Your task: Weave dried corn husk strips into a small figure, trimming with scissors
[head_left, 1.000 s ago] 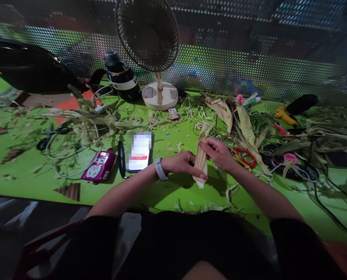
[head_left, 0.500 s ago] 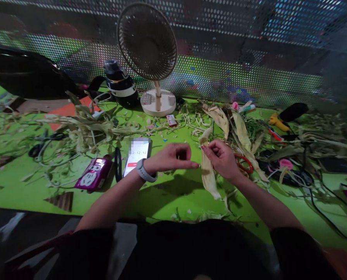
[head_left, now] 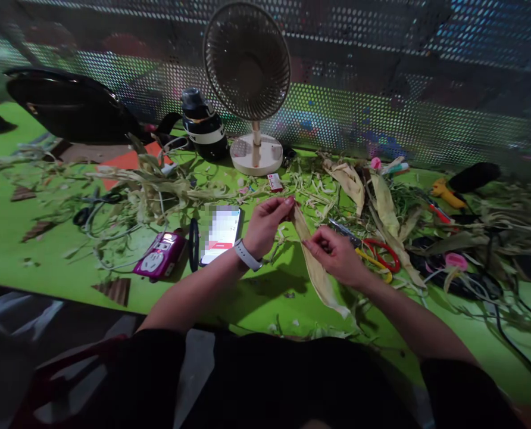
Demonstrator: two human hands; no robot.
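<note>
A long pale dried corn husk (head_left: pixel 319 277) hangs above the green table (head_left: pixel 256 292) between both hands. My left hand (head_left: pixel 265 225), with a white watch on the wrist, pinches the husk's upper end. My right hand (head_left: pixel 337 255) grips the husk lower down, near its middle. The husk's free end trails down to the right toward the table's front edge. Red-handled scissors (head_left: pixel 372 253) lie just right of my right hand.
A lit phone (head_left: pixel 221 232) and a purple power strip (head_left: pixel 161 256) lie left of my hands. A desk fan (head_left: pixel 250 83) and a dark bottle (head_left: pixel 203 125) stand at the back. Husks, cables, pens and scraps litter the table; a perforated metal screen (head_left: pixel 381 119) closes the back.
My left hand let go of the husk, swung out, then took its upper end again. My right hand slid down the husk, which now stretches out longer between the hands.
</note>
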